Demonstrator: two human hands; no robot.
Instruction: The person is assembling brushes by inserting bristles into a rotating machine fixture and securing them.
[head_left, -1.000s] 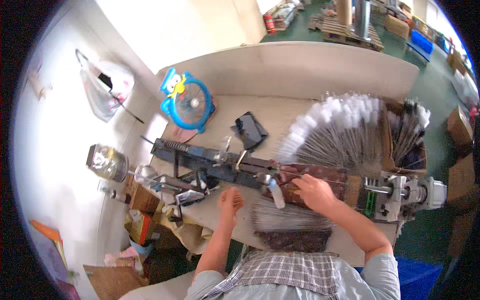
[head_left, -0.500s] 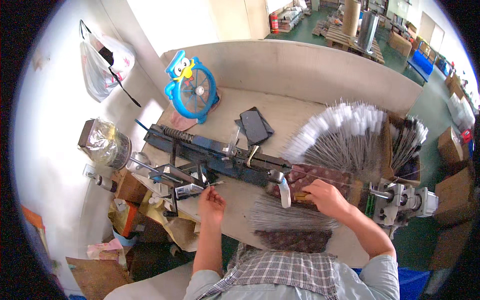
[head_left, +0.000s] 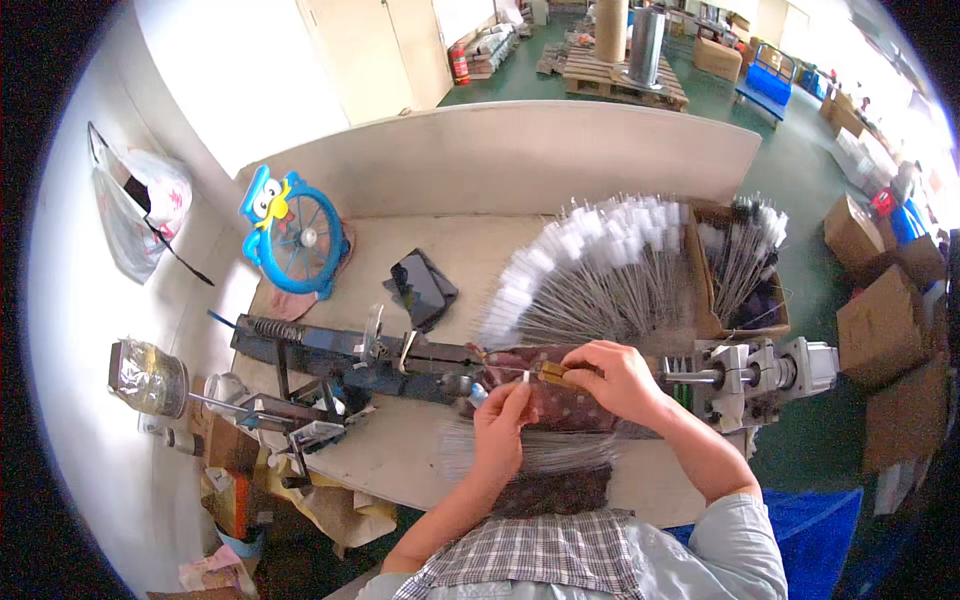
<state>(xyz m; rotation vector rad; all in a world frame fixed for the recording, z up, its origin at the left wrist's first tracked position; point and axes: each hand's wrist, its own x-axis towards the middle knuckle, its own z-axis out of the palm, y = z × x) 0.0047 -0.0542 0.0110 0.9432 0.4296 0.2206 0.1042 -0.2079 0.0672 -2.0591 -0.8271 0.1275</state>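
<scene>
Over a dark red patterned cloth (head_left: 583, 413), my two hands are close together. My left hand (head_left: 500, 425) is closed, thumb and finger pinching a small white piece (head_left: 526, 377). Just right of it, my right hand (head_left: 618, 380) grips a small yellowish block-like piece (head_left: 551, 373) whose exact kind I cannot make out. A long dark bench fixture (head_left: 345, 362) with a spring and brackets reaches from the left up to my hands. Below them lies a bundle of thin metal wires (head_left: 560, 452), partly covered by my left hand and forearm.
Wire-stemmed brushes with white tips (head_left: 610, 250) fan out behind my hands, beside a cardboard box (head_left: 704, 290) of more brushes. A motor with a metal shaft (head_left: 765, 380) stands right. A blue toy-shaped fan (head_left: 308, 238) and a phone (head_left: 420, 285) lie farther back left.
My left hand has left the bracket at the fixture's left part and come right, up beside my right hand. The right hand keeps its yellowish piece. The whole view has turned toward the right.
</scene>
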